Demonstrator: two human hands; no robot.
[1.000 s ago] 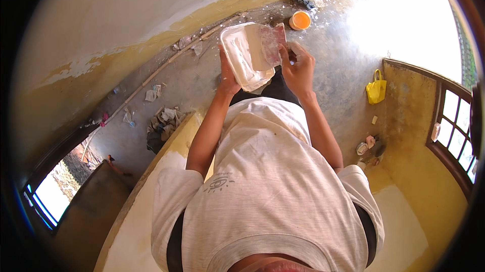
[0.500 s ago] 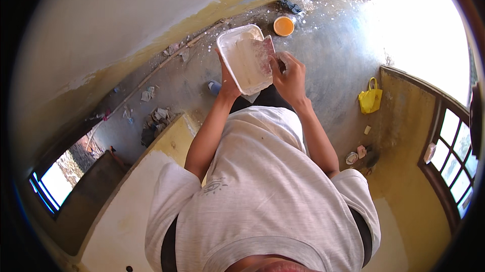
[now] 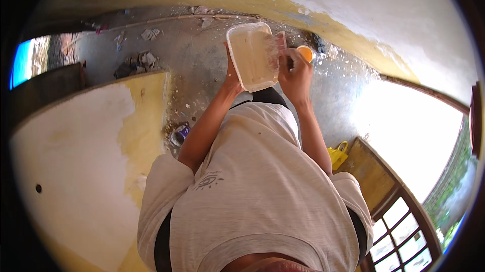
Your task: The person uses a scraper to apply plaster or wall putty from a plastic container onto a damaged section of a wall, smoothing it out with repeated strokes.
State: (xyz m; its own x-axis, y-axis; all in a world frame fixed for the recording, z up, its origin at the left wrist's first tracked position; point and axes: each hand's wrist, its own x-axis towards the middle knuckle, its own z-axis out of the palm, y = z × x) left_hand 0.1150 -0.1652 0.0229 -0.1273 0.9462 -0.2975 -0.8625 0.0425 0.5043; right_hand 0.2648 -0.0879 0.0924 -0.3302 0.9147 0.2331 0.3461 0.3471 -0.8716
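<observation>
A white rectangular plastic container, coated inside with pale paste, is held out over my legs. My left hand grips it along its left side. My right hand pinches a flat, reddish scraper smeared with paste, held at the container's right edge; part of its blade lies over the tray's inside.
A painted wall curves along the top, a patchy low wall stands left. On the speckled floor lie an orange tub, rubbish, a blue can and a yellow bag. A bright doorway opens right.
My body and view have turned, swinging the doorway and yellow bag downward and the left wall upward. Both hands moved slightly right with the container and scraper, still holding them.
</observation>
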